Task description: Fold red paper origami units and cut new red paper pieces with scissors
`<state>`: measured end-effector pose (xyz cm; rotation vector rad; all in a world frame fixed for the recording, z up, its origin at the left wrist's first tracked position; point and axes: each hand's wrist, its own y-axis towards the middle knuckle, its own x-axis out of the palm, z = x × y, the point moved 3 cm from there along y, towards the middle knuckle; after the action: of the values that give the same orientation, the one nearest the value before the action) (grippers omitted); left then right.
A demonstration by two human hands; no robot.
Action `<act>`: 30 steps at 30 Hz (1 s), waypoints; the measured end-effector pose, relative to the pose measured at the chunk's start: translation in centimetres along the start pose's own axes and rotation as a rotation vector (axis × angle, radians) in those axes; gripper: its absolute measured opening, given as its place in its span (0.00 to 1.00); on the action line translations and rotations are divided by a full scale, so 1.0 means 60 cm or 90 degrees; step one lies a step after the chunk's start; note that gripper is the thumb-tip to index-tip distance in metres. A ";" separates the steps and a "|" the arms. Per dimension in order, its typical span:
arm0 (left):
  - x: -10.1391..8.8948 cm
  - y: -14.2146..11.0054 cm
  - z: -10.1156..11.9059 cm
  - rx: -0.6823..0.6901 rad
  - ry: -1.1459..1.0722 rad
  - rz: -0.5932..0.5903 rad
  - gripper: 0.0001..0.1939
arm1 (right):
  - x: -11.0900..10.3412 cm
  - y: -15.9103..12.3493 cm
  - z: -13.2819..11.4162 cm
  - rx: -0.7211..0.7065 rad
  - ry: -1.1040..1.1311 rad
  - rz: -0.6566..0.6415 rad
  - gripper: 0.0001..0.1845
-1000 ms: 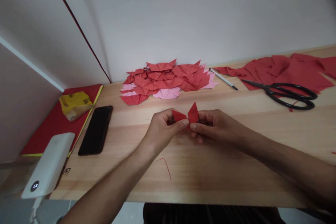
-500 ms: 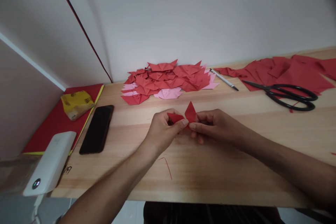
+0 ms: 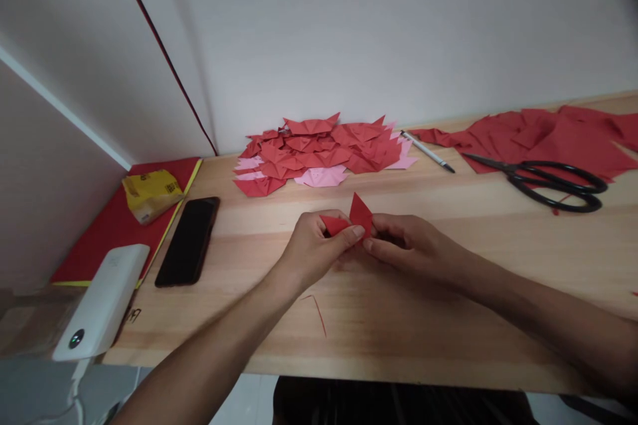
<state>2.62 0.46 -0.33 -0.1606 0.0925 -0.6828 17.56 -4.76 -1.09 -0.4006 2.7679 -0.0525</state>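
Note:
Between my two hands, above the middle of the table, is a small folded red paper (image 3: 361, 214) with two pointed flaps sticking up. My left hand (image 3: 319, 242) pinches it, thumb lying across the front near the centre. On the other side my right hand (image 3: 403, 239) grips its right part between thumb and fingers. The lower part of the paper is hidden behind my thumbs. Behind the hands, a pile of folded red paper pieces (image 3: 319, 158) lies against the wall, with some pink ones (image 3: 321, 176) among them.
Black-handled scissors (image 3: 553, 179) rest by a heap of red paper (image 3: 543, 139) at the right, near a pen (image 3: 427, 151). Leftward lie a phone (image 3: 188, 242), a white power bank (image 3: 102, 302) with a cable, a yellow packet (image 3: 152, 194) and a red folder (image 3: 94, 246).
My left thumb has slid slightly right across the paper, and the upright flap now tilts a little more to the left. The view has shifted slightly.

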 end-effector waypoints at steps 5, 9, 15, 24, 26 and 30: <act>0.005 -0.005 0.006 0.019 -0.066 0.037 0.16 | 0.003 0.001 0.001 0.015 0.071 -0.019 0.11; 0.001 -0.005 0.009 0.028 -0.072 0.057 0.17 | 0.004 0.001 -0.003 0.000 0.096 -0.027 0.11; 0.001 -0.006 0.005 -0.027 -0.053 0.031 0.17 | -0.001 0.001 -0.006 0.015 0.089 -0.058 0.13; -0.004 0.004 -0.006 -0.037 -0.143 -0.030 0.22 | 0.002 -0.001 -0.006 0.022 0.182 -0.089 0.17; -0.006 0.005 -0.004 -0.026 -0.138 -0.053 0.24 | 0.002 -0.001 -0.004 0.021 0.179 -0.081 0.17; -0.007 0.001 0.001 -0.030 -0.064 -0.098 0.20 | 0.002 0.000 -0.004 0.006 0.149 -0.084 0.16</act>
<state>2.35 0.79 -0.29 -0.2493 0.0004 -0.8257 17.37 -4.80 -0.93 -0.6095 2.9650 -0.1538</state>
